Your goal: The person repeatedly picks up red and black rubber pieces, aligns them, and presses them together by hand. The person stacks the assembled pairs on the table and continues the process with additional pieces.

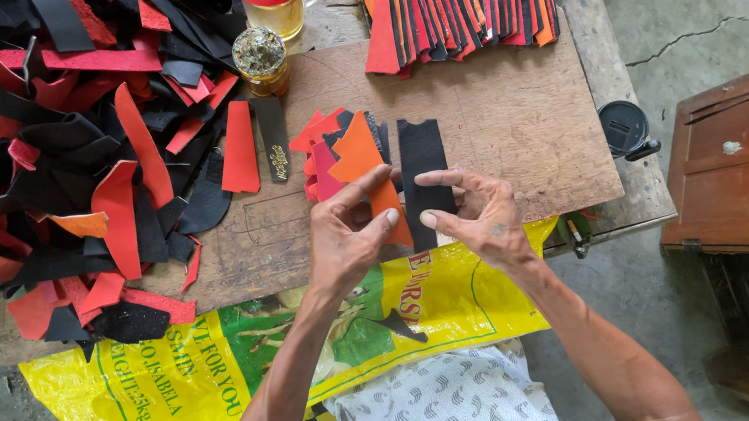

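Left hand (350, 235) pinches an orange piece (365, 166) — right hand (476, 209) grips a black piece (423, 167); red-and-black scrap heap (72, 160) at ten o'clock on the worktop (522, 125).

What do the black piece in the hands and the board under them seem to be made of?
Black piece: probably leather or imitation leather, matte, thin, with cleanly cut notched edges. Board: looks like plywood or hardboard, bare brown, scuffed, with pencil-like lines on it.

Soft, even daylight fills the scene — bright, without glare on the wooden board (501, 118). Shadows beneath the scraps on it are faint and short. Focus holds sharp around the board, with edges beyond it bending slightly — wide-lens distortion.
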